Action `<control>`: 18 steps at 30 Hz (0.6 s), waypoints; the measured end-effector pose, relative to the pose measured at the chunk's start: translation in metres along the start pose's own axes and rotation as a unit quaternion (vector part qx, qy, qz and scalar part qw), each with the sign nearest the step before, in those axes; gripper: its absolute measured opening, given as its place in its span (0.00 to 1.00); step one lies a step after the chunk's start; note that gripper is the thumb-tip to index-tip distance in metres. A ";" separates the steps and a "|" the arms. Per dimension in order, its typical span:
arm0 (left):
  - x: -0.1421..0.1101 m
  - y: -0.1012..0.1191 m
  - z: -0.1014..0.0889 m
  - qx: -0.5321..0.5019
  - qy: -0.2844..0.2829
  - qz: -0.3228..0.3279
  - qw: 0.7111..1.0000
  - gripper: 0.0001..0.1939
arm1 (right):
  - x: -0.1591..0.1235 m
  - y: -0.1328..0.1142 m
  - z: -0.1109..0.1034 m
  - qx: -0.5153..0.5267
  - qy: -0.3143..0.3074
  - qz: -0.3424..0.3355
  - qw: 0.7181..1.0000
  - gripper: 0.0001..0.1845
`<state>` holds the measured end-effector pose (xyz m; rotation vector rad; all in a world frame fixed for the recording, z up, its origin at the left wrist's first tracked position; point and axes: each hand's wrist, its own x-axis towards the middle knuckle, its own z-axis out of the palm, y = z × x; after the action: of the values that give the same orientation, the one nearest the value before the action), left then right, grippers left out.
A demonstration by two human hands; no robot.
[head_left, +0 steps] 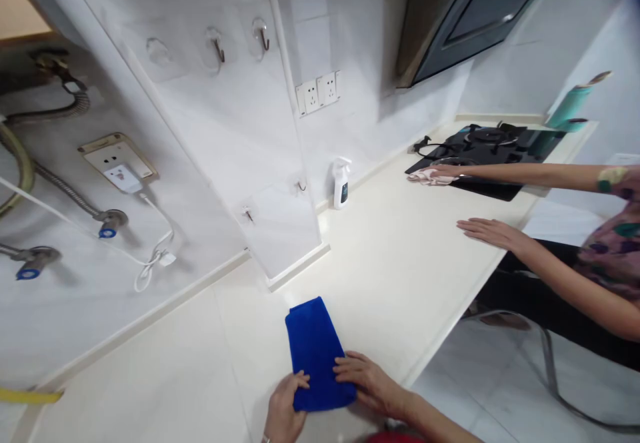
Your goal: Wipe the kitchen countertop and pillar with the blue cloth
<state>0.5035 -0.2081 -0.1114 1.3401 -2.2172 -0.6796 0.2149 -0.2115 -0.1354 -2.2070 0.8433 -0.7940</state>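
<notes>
A folded blue cloth lies flat on the cream countertop near its front edge. My left hand grips the cloth's near left corner, fingers curled over the edge. My right hand rests on the cloth's near right side, fingers lying flat on it. Both hands are at the bottom of the view.
Another person at the right wipes the black gas hob with a pale rag in one hand; their other hand lies flat on the counter. A white spray bottle stands by the wall. Wall sockets, hooks and pipes are at left.
</notes>
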 end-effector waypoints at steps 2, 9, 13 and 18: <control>-0.012 0.008 0.006 -0.026 0.020 -0.059 0.998 0.23 | -0.005 -0.006 -0.003 0.020 -0.008 0.024 0.999 0.21; 0.036 0.037 -0.009 -0.150 0.085 -0.224 0.959 0.16 | 0.045 0.000 -0.019 0.066 0.080 0.205 0.973 0.20; 0.075 0.027 -0.014 -0.092 0.131 -0.326 0.932 0.20 | 0.085 0.020 -0.017 0.037 0.149 0.279 0.948 0.23; 0.076 0.014 -0.005 -0.075 0.137 -0.338 0.928 0.27 | 0.089 0.031 -0.013 -0.018 0.174 0.314 0.933 0.22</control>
<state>0.4650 -0.2719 -0.0894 1.9891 -1.4336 -0.8080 0.2493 -0.2990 -0.1229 -1.6682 1.6380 -0.8461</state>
